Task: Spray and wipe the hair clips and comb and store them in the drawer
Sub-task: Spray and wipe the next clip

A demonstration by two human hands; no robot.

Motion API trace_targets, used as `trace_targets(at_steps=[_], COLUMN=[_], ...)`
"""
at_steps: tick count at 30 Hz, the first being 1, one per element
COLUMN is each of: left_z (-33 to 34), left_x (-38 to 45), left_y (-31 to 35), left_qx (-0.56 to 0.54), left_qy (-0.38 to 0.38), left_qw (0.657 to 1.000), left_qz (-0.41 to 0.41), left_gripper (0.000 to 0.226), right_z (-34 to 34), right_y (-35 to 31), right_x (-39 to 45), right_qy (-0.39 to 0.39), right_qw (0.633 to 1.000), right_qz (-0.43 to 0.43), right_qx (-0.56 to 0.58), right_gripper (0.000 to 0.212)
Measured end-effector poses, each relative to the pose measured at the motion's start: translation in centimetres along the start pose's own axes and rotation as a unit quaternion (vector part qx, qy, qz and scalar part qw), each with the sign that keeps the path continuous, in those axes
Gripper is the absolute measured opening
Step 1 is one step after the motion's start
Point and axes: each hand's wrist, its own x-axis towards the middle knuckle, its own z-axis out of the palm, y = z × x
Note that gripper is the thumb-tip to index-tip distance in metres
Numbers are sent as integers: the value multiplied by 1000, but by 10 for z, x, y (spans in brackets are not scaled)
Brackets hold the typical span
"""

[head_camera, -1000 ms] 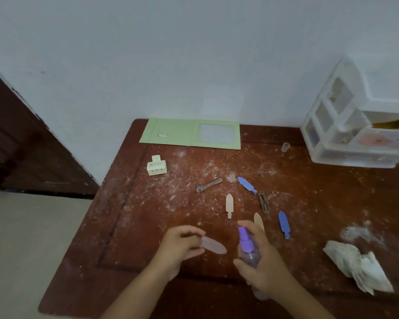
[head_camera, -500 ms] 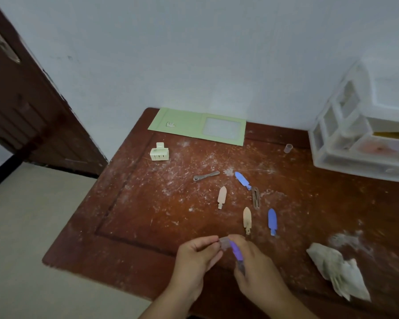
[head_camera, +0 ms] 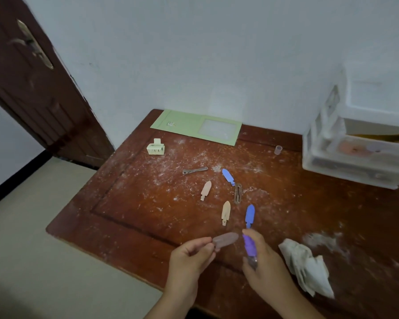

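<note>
The left hand (head_camera: 189, 256) pinches a mauve clip (head_camera: 226, 239), its tip just beside the spray bottle (head_camera: 249, 246) gripped by the right hand (head_camera: 265, 265).

Dim, even indoor light with soft shadows; wide-angle bending at the edges; both hands slightly motion-blurred.

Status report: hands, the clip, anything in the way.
Left hand pinches a mauve clip. Right hand grips the purple spray bottle, nozzle beside the clip. Six clips loose on the table, rag at right. Nothing in the way.
</note>
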Motion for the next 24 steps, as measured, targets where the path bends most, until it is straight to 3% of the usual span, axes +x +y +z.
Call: trace_targets(at_steps=[10, 20, 24], left_z=[12, 15, 10], left_x=[-9, -1, 0], left_y=[-8, -18, -22], left_qx=[17, 149, 204], left_qy=[-30, -75, -78], left_qw=[999, 982, 969], left_qz=[28, 85, 116], left_gripper=[25, 31, 44], right_z=[-15, -14, -10], right_y=[4, 5, 3], right_x=[-9, -12, -13], right_qy=[8, -18, -45], right_qw=[998, 998, 998], right_qz=[-21, -31, -39], right_qx=[55, 58, 24], right_gripper=[66, 67, 61])
